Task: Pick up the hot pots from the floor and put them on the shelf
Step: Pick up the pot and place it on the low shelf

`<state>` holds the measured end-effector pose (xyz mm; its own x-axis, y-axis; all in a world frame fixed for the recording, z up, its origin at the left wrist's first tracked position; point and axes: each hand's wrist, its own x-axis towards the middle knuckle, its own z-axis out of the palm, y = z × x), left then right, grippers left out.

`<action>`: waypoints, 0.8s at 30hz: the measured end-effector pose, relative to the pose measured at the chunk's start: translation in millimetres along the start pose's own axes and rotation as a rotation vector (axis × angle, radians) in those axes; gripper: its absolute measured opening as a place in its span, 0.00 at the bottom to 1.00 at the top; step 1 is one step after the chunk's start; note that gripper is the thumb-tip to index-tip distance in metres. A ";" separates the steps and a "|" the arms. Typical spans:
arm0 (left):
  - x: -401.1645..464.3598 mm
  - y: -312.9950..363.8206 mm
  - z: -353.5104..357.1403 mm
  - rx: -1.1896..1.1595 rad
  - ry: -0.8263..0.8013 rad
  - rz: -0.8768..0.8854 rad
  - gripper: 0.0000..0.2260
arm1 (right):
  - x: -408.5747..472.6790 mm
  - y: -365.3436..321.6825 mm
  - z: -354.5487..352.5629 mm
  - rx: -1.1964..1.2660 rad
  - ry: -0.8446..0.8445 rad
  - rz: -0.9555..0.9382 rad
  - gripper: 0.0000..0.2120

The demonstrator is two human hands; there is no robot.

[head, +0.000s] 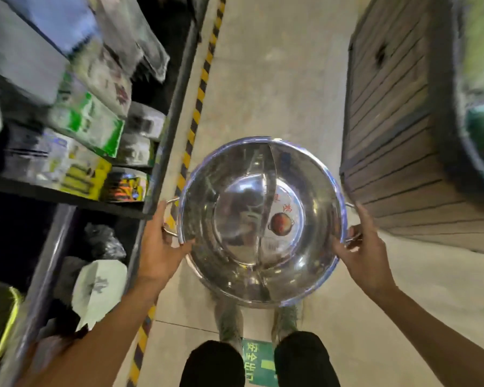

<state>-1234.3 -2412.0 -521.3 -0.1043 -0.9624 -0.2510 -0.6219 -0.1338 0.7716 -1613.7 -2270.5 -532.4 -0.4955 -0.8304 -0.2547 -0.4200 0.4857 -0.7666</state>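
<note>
A wide, shiny steel hot pot (260, 219) with a curved divider down its middle and a round label inside hangs above the floor, in front of my legs. My left hand (160, 241) grips its left rim beside the wire handle. On the opposite side, my right hand (361, 252) holds the right rim and handle. A second rim shows just under the pot's lower edge, so it may be a nested stack; I cannot tell. The dark metal shelf (162, 152) stands directly to the left of the pot.
The shelf holds packaged goods (90, 121) on its upper levels and a white cap (101, 289) with dark bags lower down. Yellow-black hazard tape (196, 113) runs along the floor by the shelf. A dark slatted wooden unit (397, 129) stands on the right. A green floor sticker (257, 361) lies between my feet.
</note>
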 end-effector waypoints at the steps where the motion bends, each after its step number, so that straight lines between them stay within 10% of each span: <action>1: -11.5 24.6 -20.3 -0.010 0.020 0.006 0.42 | -7.2 -25.4 -19.5 0.013 0.013 -0.039 0.43; 12: -140.5 140.5 -125.9 -0.098 0.232 -0.083 0.50 | -30.8 -162.3 -132.1 0.028 -0.157 -0.323 0.42; 24: -338.7 131.6 -160.8 -0.112 0.720 -0.272 0.49 | -56.8 -268.4 -86.8 -0.087 -0.552 -0.738 0.44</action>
<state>-1156.0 -2141.7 -240.7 0.5944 -0.8037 -0.0286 -0.4669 -0.3739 0.8014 -1538.8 -2329.9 -261.0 0.3439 -0.9388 0.0188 -0.5516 -0.2182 -0.8051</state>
